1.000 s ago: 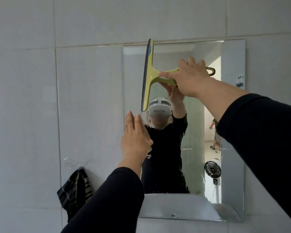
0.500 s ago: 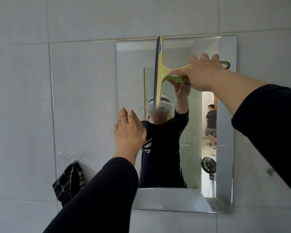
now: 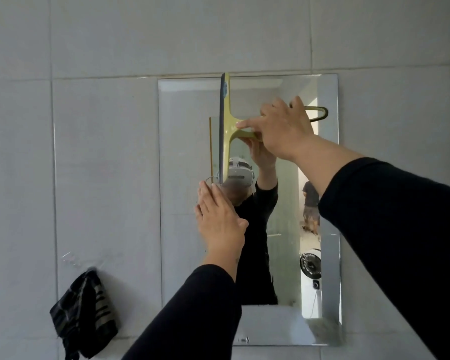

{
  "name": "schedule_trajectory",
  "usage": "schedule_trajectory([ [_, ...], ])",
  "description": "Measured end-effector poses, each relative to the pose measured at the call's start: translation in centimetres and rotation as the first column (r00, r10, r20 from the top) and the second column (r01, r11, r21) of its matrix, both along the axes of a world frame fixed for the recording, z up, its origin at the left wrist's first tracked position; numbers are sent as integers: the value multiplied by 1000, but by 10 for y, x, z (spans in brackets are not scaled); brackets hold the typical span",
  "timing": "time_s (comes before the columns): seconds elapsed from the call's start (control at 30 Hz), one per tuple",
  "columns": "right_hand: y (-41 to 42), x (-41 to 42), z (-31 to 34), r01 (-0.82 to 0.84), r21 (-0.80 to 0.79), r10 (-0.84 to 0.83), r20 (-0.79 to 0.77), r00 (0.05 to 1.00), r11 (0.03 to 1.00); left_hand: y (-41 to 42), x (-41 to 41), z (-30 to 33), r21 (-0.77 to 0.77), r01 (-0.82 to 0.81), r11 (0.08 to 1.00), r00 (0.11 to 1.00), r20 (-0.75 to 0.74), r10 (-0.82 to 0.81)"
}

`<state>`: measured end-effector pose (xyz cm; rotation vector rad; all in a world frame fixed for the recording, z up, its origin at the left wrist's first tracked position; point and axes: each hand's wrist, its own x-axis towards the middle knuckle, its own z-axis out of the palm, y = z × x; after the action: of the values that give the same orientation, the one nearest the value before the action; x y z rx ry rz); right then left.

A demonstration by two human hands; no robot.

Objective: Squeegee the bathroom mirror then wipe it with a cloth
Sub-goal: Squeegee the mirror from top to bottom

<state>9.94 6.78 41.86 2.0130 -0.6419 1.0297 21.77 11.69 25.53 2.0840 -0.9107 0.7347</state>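
A frameless rectangular mirror (image 3: 185,141) hangs on the grey tiled wall. My right hand (image 3: 286,131) grips the handle of a yellow-green squeegee (image 3: 227,123). Its dark blade stands vertical against the upper middle of the glass, reaching the mirror's top edge. My left hand (image 3: 218,219) rests flat on the mirror just below the blade's lower end, fingers together and holding nothing. A dark striped cloth (image 3: 85,315) hangs on the wall at lower left of the mirror.
Grey wall tiles (image 3: 102,165) surround the mirror. The reflection shows a person in black wearing a white headset, a small fan at the lower right, and another person far back in a bright doorway.
The squeegee has slid rightward across the upper glass and its blade has gone from tilted to vertical. My left hand stays pressed on the mirror. The view has shifted a little.
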Motion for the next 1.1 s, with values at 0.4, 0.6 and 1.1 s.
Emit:
schedule_trajectory([
  [0.4,-10,-28,1,81,41,-80,-22,997,996,0,3,-1,19,-34,999,999,31,33],
  [0.6,-20,-51,0,136,75,-134,-35,990,988,-1,4,-1,37,-48,998,999,28,47],
  [1.1,-36,-92,-1,222,159,-228,20,974,962,-5,-5,2,57,-110,992,994,21,109],
])
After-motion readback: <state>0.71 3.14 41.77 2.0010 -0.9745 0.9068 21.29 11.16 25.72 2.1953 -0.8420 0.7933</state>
